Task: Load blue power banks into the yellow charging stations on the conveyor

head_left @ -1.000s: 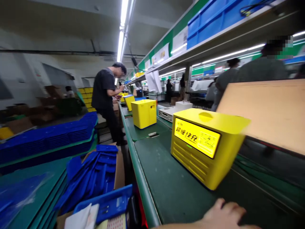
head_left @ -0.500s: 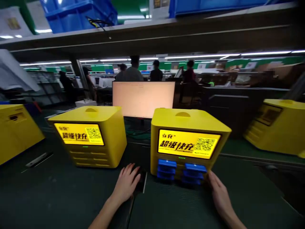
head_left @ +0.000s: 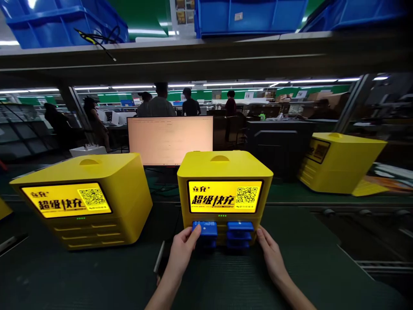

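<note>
Sitting on a green belt (head_left: pixel 97 275), under blue bins (head_left: pixel 248 15), is a yellow box (head_left: pixel 225 189) | left hand (head_left: pixel 182 252) now pinching a blue pack (head_left: pixel 205 228) at 12 o'clock | right hand (head_left: pixel 271 254) is resting open, touching the box.

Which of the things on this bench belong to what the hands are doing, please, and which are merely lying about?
In hand:
- middle yellow cabinet
- blue packs sticking out of its slots
- left hand, touching the top left pack
- right hand, at the cabinet's lower right corner

Lying about:
- left yellow cabinet
- tilted yellow cabinet
- monitor
- blue bins overhead
</note>
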A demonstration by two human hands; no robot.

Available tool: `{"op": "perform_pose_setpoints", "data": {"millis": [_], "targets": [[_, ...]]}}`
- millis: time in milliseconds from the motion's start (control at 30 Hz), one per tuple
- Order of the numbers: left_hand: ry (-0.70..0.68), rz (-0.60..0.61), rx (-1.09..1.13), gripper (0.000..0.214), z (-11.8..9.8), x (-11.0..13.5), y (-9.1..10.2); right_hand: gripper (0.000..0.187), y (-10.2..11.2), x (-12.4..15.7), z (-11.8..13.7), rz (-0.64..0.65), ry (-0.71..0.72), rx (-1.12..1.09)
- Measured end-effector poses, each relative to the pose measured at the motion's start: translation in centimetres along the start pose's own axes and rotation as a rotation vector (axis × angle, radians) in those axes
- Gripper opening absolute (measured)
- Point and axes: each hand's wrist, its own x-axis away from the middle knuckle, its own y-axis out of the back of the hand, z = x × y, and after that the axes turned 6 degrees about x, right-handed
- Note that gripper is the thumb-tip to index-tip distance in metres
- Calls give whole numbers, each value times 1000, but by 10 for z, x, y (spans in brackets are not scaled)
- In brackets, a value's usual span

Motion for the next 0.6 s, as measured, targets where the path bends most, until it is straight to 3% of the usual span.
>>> {"op": "perform_pose_setpoints", "data": {"millis": [133, 333, 500, 600], "targets": [[51, -8, 52, 53, 4, 1, -1, 59, -2, 0, 3, 7, 12, 1], [18, -88, -91, 62, 13, 3, 6, 60, -4, -1, 8, 6, 11, 13], [83, -28, -20, 78, 20, -2, 7, 59, -3, 0, 7, -12, -6, 34], [70, -6, 38, 73, 27, -4, 7, 59, -2, 0, 5, -21, 0, 36]]}}
